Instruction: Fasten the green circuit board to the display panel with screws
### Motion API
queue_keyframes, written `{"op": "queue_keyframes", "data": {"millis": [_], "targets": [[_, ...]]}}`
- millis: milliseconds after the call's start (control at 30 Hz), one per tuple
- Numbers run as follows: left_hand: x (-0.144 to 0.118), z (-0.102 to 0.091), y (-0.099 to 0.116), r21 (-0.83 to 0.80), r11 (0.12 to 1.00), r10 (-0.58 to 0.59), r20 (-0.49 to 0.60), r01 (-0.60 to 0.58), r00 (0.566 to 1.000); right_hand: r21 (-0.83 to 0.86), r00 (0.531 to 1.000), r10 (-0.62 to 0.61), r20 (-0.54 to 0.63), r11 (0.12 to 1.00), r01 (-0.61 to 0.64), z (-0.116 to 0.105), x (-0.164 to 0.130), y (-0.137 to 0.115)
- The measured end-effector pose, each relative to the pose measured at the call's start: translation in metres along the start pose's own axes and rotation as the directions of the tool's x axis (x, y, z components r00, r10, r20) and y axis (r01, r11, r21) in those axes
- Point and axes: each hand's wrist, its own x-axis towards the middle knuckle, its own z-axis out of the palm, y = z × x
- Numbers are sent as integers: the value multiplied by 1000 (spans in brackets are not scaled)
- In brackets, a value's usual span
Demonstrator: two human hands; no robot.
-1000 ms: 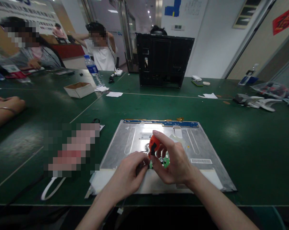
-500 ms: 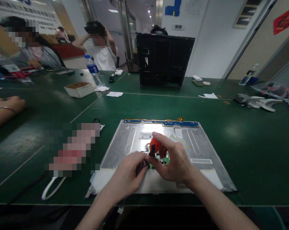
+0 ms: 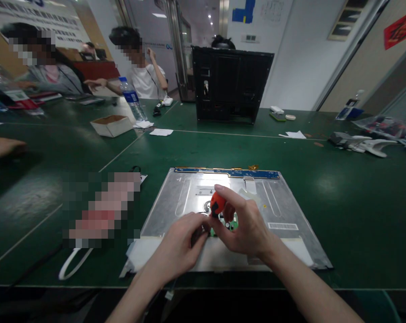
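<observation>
Table [image 3: 340, 211], green, carries a white cable [image 3: 71, 264] at left, then a metal panel [image 3: 280, 202] lying flat near its front edge. Left hand [image 3: 182, 244] rests on the panel, fingers curled and pinching something small and dark that I cannot make out. Just beside it, touching, the right hand [image 3: 246, 226] grips an orange screwdriver [image 3: 217, 203] upright over a small green board [image 3: 232, 223] on the panel

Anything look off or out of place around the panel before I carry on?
Nothing looks damaged or spilled. The metal panel lies flat on the green table; the right hand grips the orange screwdriver over the small green board, the left hand beside it.
</observation>
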Motion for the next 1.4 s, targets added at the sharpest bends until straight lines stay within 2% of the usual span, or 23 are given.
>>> {"op": "queue_keyframes", "data": {"millis": [433,700,1067,1400], "targets": [[0,-1,1,-2,999,-38,37,38,999,64,999,26,23,998,-28,-2,-2,0],[0,0,-1,-8,1000,1,21,-1,1000,-26,999,9,-40,1000,-10,0,0,0],[-1,0,-3,8,1000,-15,20,15,1000,19,1000,13,19,1000,-13,-3,0,-4],[0,1,-2,6,1000,4,13,-4,1000,-44,1000,9,-18,999,-10,0,0,0]]}}
